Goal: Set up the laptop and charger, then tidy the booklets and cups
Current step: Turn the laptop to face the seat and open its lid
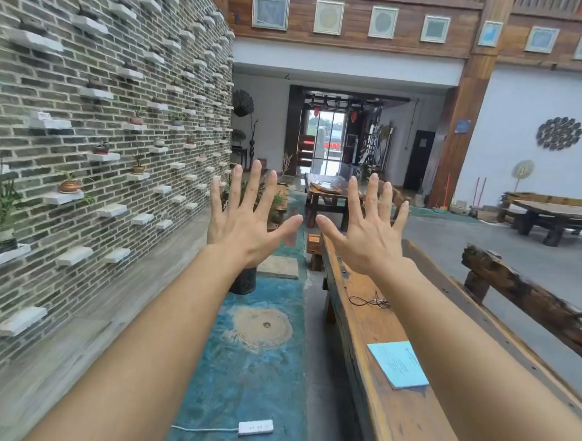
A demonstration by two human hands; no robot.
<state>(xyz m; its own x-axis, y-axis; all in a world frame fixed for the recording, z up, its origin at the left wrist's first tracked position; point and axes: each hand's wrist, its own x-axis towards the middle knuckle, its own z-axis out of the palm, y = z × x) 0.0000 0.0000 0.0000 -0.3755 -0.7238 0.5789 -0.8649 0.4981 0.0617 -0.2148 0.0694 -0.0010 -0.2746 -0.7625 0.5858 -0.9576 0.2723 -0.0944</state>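
Both arms stretch out ahead: the left hand (245,224) is up with all fingers spread wide, holding nothing, and the right hand (367,235) beside it matches, fingers splayed, empty too, the thumbs near each other but apart. Below the right forearm, a light blue booklet (398,363) lies flat on the long wooden table (403,428), near its left edge. Farther along the same tabletop sits a loose black cable (368,300). Down on the blue patterned floor (256,371), left of the table, lies a white power strip (256,427)
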